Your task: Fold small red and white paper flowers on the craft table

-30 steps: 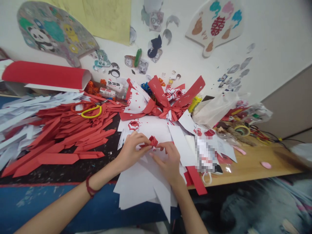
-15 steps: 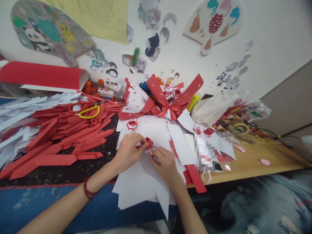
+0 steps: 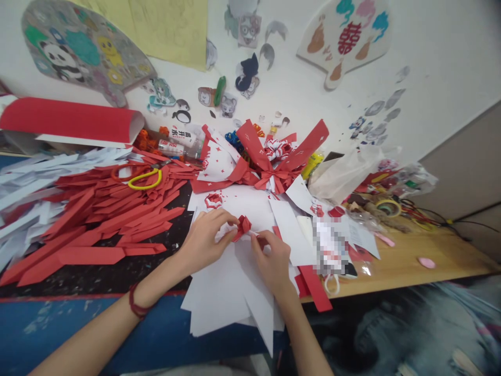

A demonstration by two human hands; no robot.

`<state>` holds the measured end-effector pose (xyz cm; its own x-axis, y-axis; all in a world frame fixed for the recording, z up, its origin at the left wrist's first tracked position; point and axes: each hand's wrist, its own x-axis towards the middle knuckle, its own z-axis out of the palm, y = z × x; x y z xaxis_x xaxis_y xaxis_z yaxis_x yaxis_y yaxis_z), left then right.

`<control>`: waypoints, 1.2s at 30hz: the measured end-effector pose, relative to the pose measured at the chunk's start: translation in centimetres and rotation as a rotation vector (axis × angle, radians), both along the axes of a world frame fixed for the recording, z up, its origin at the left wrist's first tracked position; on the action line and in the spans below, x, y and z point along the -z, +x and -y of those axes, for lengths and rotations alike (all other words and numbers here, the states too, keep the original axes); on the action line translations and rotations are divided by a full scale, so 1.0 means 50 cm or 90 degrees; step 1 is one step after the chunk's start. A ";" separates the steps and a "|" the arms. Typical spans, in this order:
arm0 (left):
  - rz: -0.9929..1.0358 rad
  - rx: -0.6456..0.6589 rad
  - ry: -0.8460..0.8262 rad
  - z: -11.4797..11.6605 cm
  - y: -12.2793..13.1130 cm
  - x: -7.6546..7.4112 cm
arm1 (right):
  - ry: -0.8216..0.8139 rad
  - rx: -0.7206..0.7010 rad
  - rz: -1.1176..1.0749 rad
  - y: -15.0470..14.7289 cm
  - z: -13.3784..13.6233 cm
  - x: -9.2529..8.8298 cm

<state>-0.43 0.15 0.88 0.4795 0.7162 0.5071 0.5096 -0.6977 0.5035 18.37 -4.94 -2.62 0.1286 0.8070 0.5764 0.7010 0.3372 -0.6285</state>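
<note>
Red paper fold [image 3: 244,224], left grip [image 3: 201,240] closed on it, right grip [image 3: 275,256] pinching white end [image 3: 252,234], fan [image 3: 341,46] marked 囍

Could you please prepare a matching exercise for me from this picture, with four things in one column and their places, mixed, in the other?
Things:
1. scissors
2. small folded red paper
3. dark red wristband
4. pink oval piece

Places:
A. on the wooden tabletop, at the right of the picture
B. around the left wrist
C. on top of the red paper strips
D. between the left hand and the right hand

Right pairs: 1-C, 2-D, 3-B, 4-A.
</note>
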 end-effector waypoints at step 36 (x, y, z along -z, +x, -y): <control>-0.138 0.058 0.125 0.003 0.002 0.026 | 0.156 -0.130 0.113 0.013 -0.002 -0.005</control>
<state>-0.31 -0.01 -0.41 0.6494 0.5639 0.5101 0.5211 -0.8186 0.2415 19.04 -4.83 -2.35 -0.1406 0.6403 0.7551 0.6939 0.6078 -0.3861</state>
